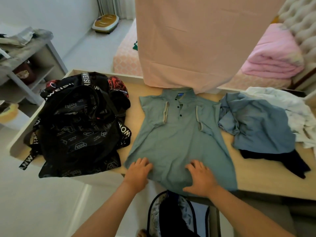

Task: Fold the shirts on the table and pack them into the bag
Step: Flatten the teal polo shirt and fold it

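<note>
A grey-green polo shirt (179, 139) lies face up on the wooden table (259, 178), both sleeves folded inward, its hem hanging over the near edge. My left hand (138, 171) rests on the lower left of the shirt with fingers spread. My right hand (201, 178) presses flat on the lower right part. A black bag (78, 127) with white lettered straps sits slumped on the table's left end. A crumpled blue shirt (258, 124) lies to the right, over a dark garment (283, 161), with a white one (294, 106) behind.
A large pink fabric (196, 43) hangs over the table's far edge. A bed with a folded pink blanket (273, 57) stands behind. A grey shelf unit (34, 65) is at far left. A dark patterned thing (172, 218) sits below the table's near edge.
</note>
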Demonstrator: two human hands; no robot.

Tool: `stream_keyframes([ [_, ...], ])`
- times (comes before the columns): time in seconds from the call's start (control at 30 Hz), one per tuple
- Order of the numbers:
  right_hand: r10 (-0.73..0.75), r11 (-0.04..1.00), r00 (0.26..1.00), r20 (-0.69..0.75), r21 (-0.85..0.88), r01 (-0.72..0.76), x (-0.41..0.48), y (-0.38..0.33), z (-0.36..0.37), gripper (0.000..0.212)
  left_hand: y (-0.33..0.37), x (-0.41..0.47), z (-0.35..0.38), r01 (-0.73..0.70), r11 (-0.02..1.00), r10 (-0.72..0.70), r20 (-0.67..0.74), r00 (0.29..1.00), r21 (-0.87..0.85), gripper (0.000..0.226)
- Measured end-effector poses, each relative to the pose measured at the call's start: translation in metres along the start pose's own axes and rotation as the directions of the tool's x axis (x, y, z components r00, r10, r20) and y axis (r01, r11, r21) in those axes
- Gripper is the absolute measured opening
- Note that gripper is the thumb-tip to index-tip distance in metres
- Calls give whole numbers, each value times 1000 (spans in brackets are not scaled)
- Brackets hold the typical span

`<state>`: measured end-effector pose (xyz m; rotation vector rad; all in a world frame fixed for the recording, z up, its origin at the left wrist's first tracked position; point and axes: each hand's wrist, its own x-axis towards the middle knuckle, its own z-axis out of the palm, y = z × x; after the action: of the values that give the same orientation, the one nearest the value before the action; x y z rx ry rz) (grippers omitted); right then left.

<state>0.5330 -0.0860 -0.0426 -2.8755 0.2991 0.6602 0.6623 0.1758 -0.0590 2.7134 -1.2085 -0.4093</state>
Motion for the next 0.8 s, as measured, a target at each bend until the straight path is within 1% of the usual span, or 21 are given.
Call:
stream_keyframes([
  [0.07, 36, 999, 999, -5, 3, -36, -3, 9, 4, 70, -4, 7, 2, 64, 992, -58, 54, 997, -104, 28],
  [0.1, 34, 999, 999, -27, 17, -34, -2, 12, 5, 63, -8, 10, 1, 66, 988, -53, 99, 994, -138, 23],
  [0.17, 3, 998, 999, -45, 55, -1, -1, 16, 8, 48, -14, 14, -1, 31, 989, -6, 169, 986, -147, 17],
  [0.2, -22, 997, 998, -52, 70, 26, 0, 17, 9, 38, -16, 15, -2, 31, 985, -1, 174, 985, -170, 15],
  [0.23, -47, 996, 996, -70, 78, 52, 2, 19, 10, 28, -14, 16, -7, 51, 975, -19, 149, 989, -215, 12],
  [0.3, -75, 994, 991, -110, 71, 83, 2, 23, 5, 17, -13, 21, -20, 86, 953, -74, 50, 996, -292, 11],
  [0.33, -90, 994, 987, -133, 53, 97, 3, 26, 0, 17, -13, 26, -28, 77, 945, -78, 9, 997, -317, 13],
  [0.4, -107, 992, 978, -178, 48, 117, 9, 33, -19, 18, -15, 39, -52, 44, 941, -43, 11, 999, -334, 20],
  [0.47, -60, 989, 977, -204, 122, 86, 21, 38, -50, 17, -20, 62, -79, 55, 944, -36, 64, 997, -324, 24],
  [0.53, 8, 988, 975, -221, 153, 26, 44, 45, -86, 18, -21, 91, -106, 118, 954, -104, 64, 993, -274, 22],
  [0.57, 48, 984, 969, -244, 178, -4, 57, 48, -103, 19, -20, 107, -119, 150, 967, -152, 6, 988, -206, 21],
  [0.63, 146, 945, 939, -310, 325, -39, 83, 53, -134, 20, -17, 135, -136, 213, 976, -217, -207, 954, -39, 29],
  [0.67, 184, 905, 928, -324, 424, -32, 95, 55, -144, 25, -15, 147, -140, 245, 970, -232, -287, 929, 8, 36],
  [0.7, 197, 868, 927, -319, 497, -14, 105, 56, -152, 36, -13, 157, -138, 265, 964, -246, -312, 918, 22, 45],
  [0.73, 186, 850, 937, -296, 526, -2, 113, 57, -155, 47, -9, 165, -135, 266, 964, -250, -282, 926, 19, 53],
  [0.77, 161, 853, 950, -268, 522, 2, 118, 59, -155, 55, -4, 172, -128, 239, 971, -232, -212, 949, 9, 59],
  [0.8, 138, 865, 958, -250, 502, 6, 122, 61, -151, 56, 3, 178, -120, 191, 982, -189, -129, 974, 5, 61],
])
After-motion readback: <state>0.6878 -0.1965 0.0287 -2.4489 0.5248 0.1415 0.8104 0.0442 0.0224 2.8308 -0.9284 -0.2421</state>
